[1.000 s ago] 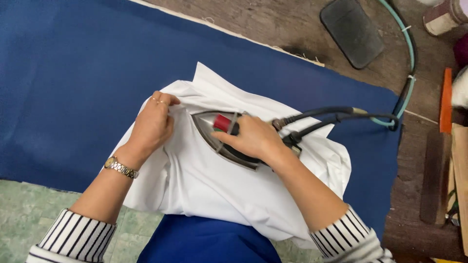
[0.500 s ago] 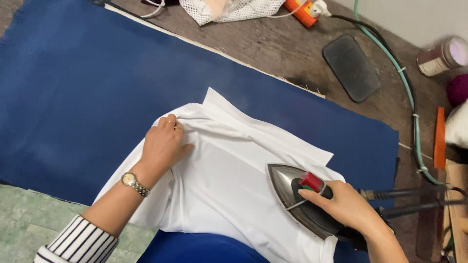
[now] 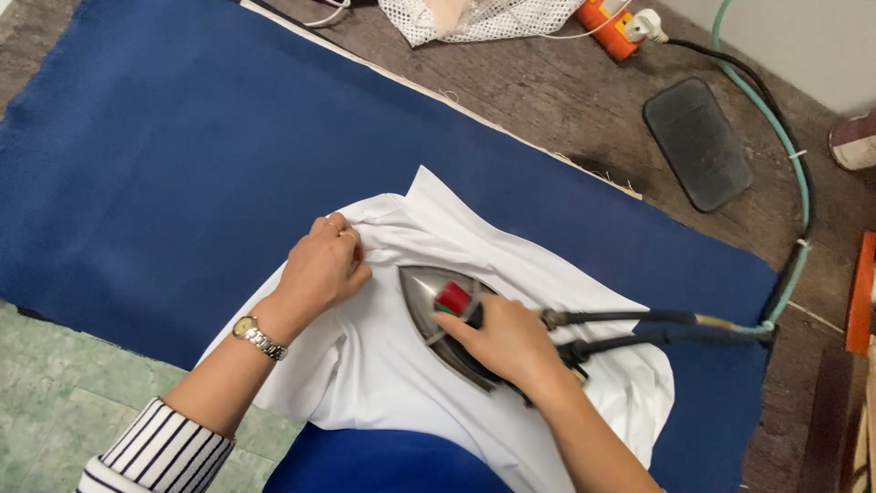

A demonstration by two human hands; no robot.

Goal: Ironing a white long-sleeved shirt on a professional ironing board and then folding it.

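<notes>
A white garment (image 3: 383,365) lies spread on a blue padded cloth (image 3: 182,164). My right hand (image 3: 502,342) grips the handle of a metal steam iron (image 3: 433,315) with a red button, its tip pointing toward the garment's upper left. My left hand (image 3: 319,269) presses down and pinches a fold of the white fabric just left of the iron's tip. A watch sits on my left wrist. Black hoses (image 3: 657,324) run from the iron's back to the right.
A black rubber pad (image 3: 698,141) lies on the wooden table at upper right. A green hose and black cable (image 3: 794,183) curve along the right side. A mesh bag (image 3: 474,18) and an orange plug block (image 3: 611,18) sit at the top edge. An orange object (image 3: 860,292) is at far right.
The iron slid from the garment's lower right back up and left toward my left hand. My left hand stayed on the fold, fingers now curled in more.
</notes>
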